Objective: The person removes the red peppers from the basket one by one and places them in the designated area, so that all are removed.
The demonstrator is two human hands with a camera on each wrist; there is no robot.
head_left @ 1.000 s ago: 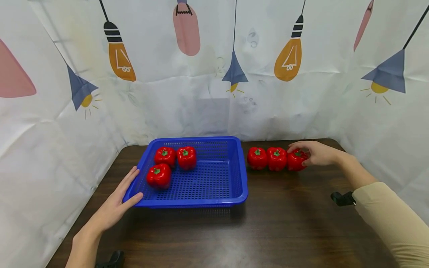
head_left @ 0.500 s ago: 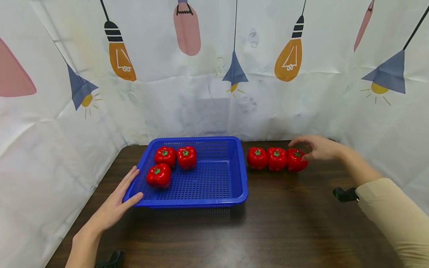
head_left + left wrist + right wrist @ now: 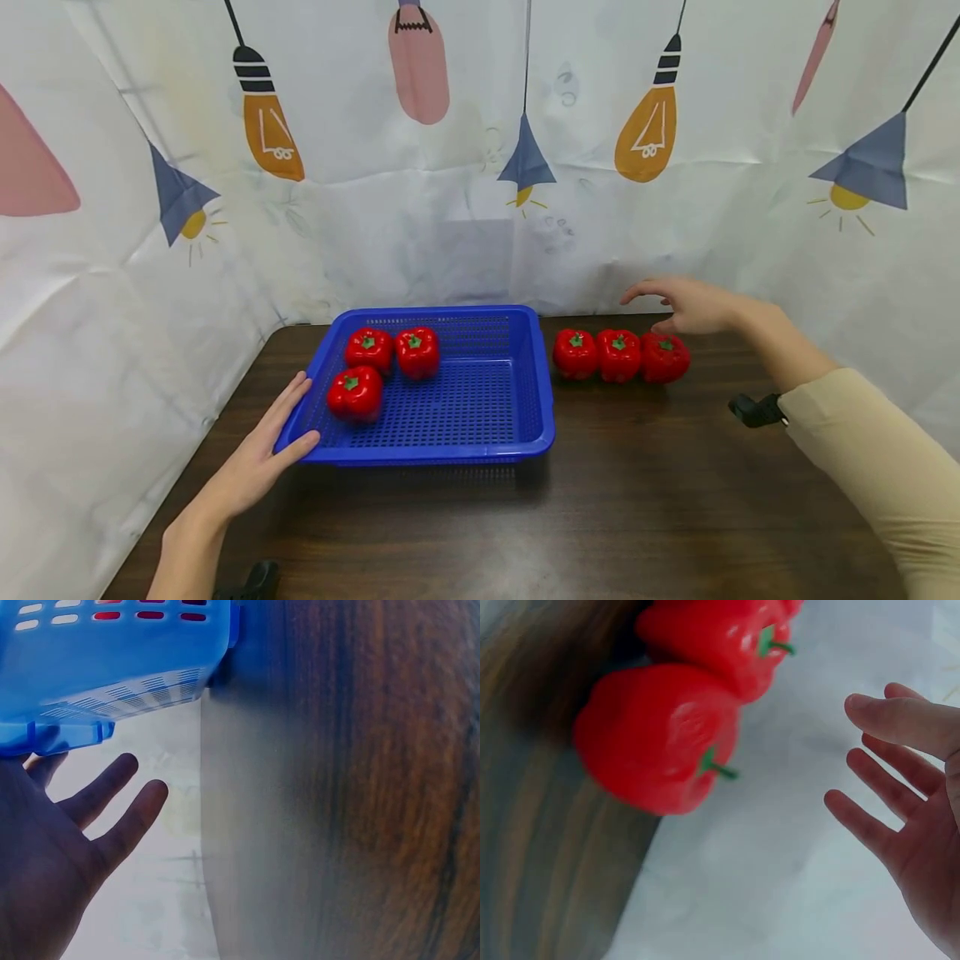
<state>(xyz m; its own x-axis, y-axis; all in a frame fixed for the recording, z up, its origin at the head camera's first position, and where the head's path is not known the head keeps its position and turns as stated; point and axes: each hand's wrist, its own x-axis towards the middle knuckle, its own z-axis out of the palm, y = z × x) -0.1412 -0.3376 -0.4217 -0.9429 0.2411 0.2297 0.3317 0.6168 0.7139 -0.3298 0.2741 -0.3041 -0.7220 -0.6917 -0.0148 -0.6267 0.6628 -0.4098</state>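
A: Left hand (image 3: 251,467) first. Where do we place it?

B: At the left side of the blue basket (image 3: 435,454). In the head view, we see its fingers along the rim and its thumb by the near left corner. The digits are straight and spread; we log a light touch, no grasp.

A: Does the left wrist view agree?

B: It does. Two extended digits stand clear of the basket and another is partly hidden by the rim. We note red through the wall slots.

A: Contents?

B: Three red peppers, all in the left part: a back-left pepper (image 3: 369,350), a back-right pepper (image 3: 417,352) just beside it, and a front pepper (image 3: 355,394) nearer us.

A: And outside?

B: Three more in a close row on the dark wooden table (image 3: 420,533), right of the basket: inner pepper (image 3: 575,354), middle pepper (image 3: 619,356), outer pepper (image 3: 665,358). All show green stems.

A: Right hand (image 3: 693,306)?

B: Released, over the outer end of that row. Its fingers bend loosely, thumb apart. The head view overlaps thumb and outer pepper, but in the right wrist view we see a gap.

A: Surroundings?

B: A tan sleeve (image 3: 862,467) on the right arm; behind the table, a white curtain (image 3: 465,208) printed with lamps and bulbs.
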